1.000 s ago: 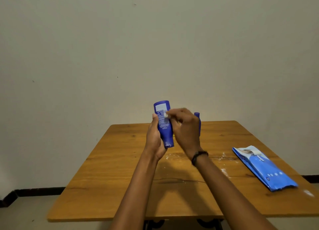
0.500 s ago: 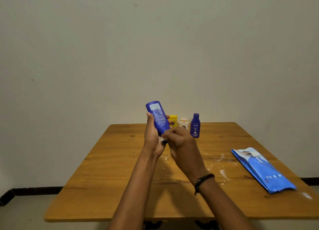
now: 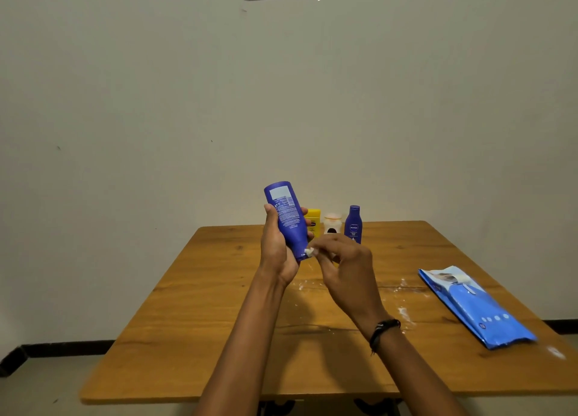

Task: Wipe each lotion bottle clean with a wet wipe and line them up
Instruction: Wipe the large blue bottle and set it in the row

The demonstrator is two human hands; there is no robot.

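My left hand (image 3: 276, 253) grips a large blue lotion bottle (image 3: 287, 218), held cap-down and tilted above the table. My right hand (image 3: 345, 265) pinches a small white wet wipe (image 3: 309, 252) against the bottle's lower cap end. At the table's far edge stand a yellow bottle (image 3: 313, 223), a white bottle with a pale cap (image 3: 332, 224) and a small blue lotion bottle (image 3: 353, 224), side by side and upright.
A blue wet wipe pack (image 3: 475, 307) lies on the right side of the wooden table (image 3: 194, 322). White smears and specks mark the tabletop around the middle. A plain wall rises just behind the table.
My right hand slid the wipe from the bottle's upper part down to its cap end. The bottle tilted left, which uncovered the three bottles behind.
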